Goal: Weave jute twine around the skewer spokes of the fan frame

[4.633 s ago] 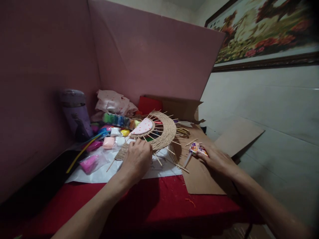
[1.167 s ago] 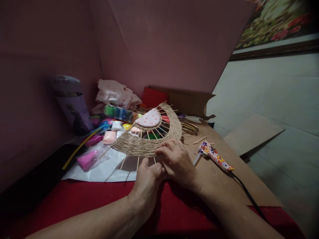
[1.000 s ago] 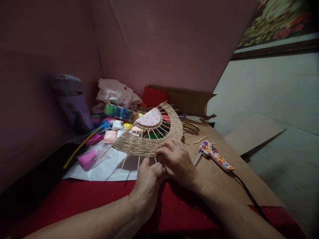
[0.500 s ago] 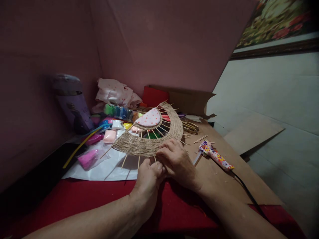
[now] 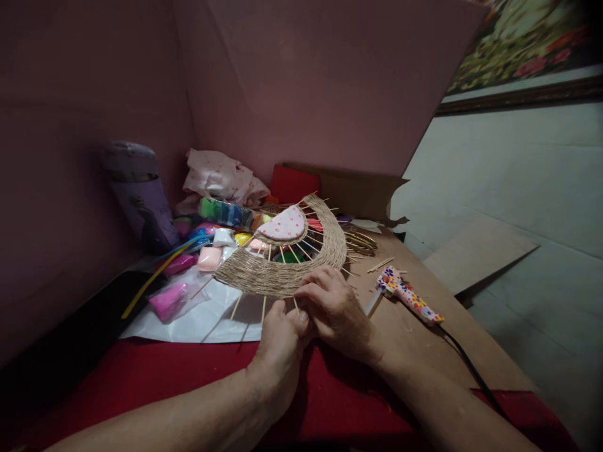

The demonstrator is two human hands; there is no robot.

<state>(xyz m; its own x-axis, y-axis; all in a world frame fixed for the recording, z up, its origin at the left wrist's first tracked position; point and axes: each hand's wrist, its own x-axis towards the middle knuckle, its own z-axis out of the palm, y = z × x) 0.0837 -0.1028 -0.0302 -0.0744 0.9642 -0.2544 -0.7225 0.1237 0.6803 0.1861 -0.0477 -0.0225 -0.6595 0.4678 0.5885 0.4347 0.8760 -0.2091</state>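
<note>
A fan-shaped piece of thin wooden sticks and wound twine (image 5: 277, 274) is held up over the table, its outer edge toward me. At its centre sits a half-round pad of white cloth with pink dots (image 5: 285, 224). My left hand (image 5: 281, 336) is closed at the lower edge, thumb and fingers pinched by a stick end. Beside it my right hand (image 5: 332, 307) grips the twine band's lower rim, fingers curled over it. The two hands touch, and their fingertips are partly hidden.
A flowered glue gun (image 5: 407, 295) with a black cord lies on cardboard (image 5: 447, 351) at right. Clay packets (image 5: 210, 258) rest on a white sheet (image 5: 188, 329) at left, near a purple tumbler (image 5: 144, 201). Dotted cloth (image 5: 221, 176) is bunched behind.
Almost nothing differs. Both hands keep their hold on the twine fan, and the whole view has shifted very slightly.
</note>
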